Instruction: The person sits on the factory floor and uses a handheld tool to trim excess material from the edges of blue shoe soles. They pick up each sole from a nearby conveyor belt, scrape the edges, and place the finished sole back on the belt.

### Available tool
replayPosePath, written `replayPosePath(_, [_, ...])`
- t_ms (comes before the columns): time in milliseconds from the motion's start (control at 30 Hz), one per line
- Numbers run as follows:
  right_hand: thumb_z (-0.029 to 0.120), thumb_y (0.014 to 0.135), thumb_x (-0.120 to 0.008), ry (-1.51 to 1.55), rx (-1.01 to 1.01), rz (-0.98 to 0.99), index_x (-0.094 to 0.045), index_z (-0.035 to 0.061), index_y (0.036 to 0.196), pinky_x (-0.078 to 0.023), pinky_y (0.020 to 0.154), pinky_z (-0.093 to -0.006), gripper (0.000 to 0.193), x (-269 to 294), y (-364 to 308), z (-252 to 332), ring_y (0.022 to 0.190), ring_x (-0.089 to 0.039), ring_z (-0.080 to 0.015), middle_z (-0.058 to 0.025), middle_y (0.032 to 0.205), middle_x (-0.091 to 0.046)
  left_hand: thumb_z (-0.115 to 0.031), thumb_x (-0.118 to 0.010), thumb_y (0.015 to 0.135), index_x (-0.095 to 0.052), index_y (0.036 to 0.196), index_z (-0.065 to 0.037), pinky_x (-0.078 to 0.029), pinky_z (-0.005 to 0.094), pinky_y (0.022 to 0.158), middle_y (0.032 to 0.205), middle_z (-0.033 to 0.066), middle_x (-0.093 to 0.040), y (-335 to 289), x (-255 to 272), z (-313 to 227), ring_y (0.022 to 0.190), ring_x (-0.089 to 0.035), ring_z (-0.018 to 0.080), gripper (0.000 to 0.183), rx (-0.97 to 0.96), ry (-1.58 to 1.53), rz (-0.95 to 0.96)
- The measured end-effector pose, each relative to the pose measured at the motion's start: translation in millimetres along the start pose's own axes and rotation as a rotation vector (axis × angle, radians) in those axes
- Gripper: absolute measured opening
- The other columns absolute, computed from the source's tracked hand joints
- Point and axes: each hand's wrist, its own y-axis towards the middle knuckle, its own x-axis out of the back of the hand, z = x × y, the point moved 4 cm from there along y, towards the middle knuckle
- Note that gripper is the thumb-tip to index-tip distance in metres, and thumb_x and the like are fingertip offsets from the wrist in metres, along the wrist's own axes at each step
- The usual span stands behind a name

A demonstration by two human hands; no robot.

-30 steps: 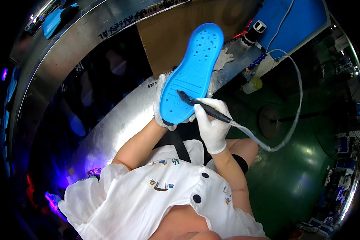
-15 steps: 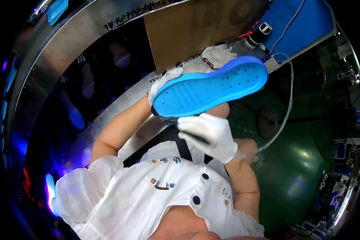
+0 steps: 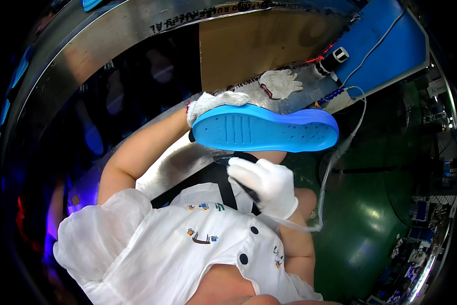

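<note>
A bright blue shoe sole point(image 3: 269, 129), with grooves at its left end and small holes at its right end, lies level in front of me. My left hand point(image 3: 215, 104), in a white knit glove, grips its left end from the far edge; the fingers beneath are hidden. A bit of black shows at that end. Below the sole, apart from it, my right hand point(image 3: 266, 185) in a smooth white glove is closed round a slim dark tool point(image 3: 222, 159) with a black tip. A clear tube point(image 3: 335, 162) hangs in a loop to this hand.
An empty white glove point(image 3: 281, 84) lies on the metal bench beyond the sole. Near it are a black-and-white cylinder point(image 3: 334, 60), a blue jointed hose point(image 3: 330, 96) and a blue panel point(image 3: 386, 46). Brown cardboard point(image 3: 259, 46) stands at the back; dark soles point(image 3: 88, 127) sit at left.
The sole has turned clockwise, its right end dropping from tilted up to level. My right hand with the tool has moved slightly down, away from the sole; the tube loop hangs lower.
</note>
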Motion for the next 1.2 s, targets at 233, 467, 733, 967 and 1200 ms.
replayPosePath(233, [0.009, 0.069, -0.077, 0.008, 0.017, -0.075, -0.071, 0.0086, 0.094, -0.052, 0.055, -0.0296, 0.026, 6.5, -9.8, -4.1, 0.062, -0.061, -0.0207, -0.0064, 0.1, -0.073, -0.053, -0.062, 0.089, -0.056, 0.135, -0.007, -0.052, 0.0327, 0.095, 0.124, 0.0106, -0.062, -34.2, -44.0, -52.7, 0.109, -0.062, 0.0185, 0.065, -0.14, 0.23, 0.001])
replayPosePath(467, [0.009, 0.068, -0.075, -0.046, 0.046, -0.095, -0.07, 0.0114, 0.097, -0.05, 0.052, -0.0285, 0.029, 23.6, -9.5, -7.7, 0.058, -0.059, -0.0206, -0.0064, 0.102, -0.073, -0.056, -0.065, 0.087, -0.064, 0.118, -0.01, -0.058, 0.0371, 0.08, 0.105, 0.0096, -0.066, -56.8, -51.1, -61.0, 0.088, -0.066, 0.0178, 0.055, -0.048, 0.0, -0.054])
replayPosePath(733, [0.009, 0.067, -0.078, -0.028, 0.075, -0.168, -0.071, 0.0073, 0.094, -0.046, 0.048, -0.0267, 0.028, 33.3, -19.2, -16.6, 0.055, -0.055, -0.0194, -0.0087, 0.099, -0.073, -0.064, -0.062, 0.084, -0.058, 0.131, -0.003, -0.06, 0.0477, 0.076, 0.116, 0.0203, -0.066, -66.7, -62.0, -69.8, 0.092, -0.07, 0.0295, 0.077, 0.091, -0.072, -0.082])
replayPosePath(967, [0.008, 0.067, -0.075, -0.11, 0.061, -0.17, -0.072, 0.0124, 0.096, -0.05, 0.052, -0.0304, 0.03, 48.9, -23.2, -18.9, 0.06, -0.058, -0.0201, -0.0064, 0.1, -0.073, -0.071, -0.055, 0.082, -0.05, 0.139, -0.003, -0.06, 0.0505, 0.072, 0.123, 0.0269, -0.06, -64.3, -63.5, -67.1, 0.096, -0.068, 0.0401, 0.089, 0.057, -0.194, 0.085])
replayPosePath(1200, [-0.002, 0.071, -0.077, 0.1, -0.156, -0.749, -0.069, 0.0045, 0.097, -0.05, 0.063, -0.0324, 0.028, 25.9, -12.0, -30.9, 0.07, -0.061, -0.024, -0.0094, 0.09, -0.07, -0.074, -0.048, 0.086, -0.04, 0.142, 0.0, -0.062, 0.0429, 0.055, 0.109, 0.0294, -0.062, -73.5, -136.2, -38.6, 0.073, -0.069, 0.0372, 0.094, -0.277, -0.581, 0.231])
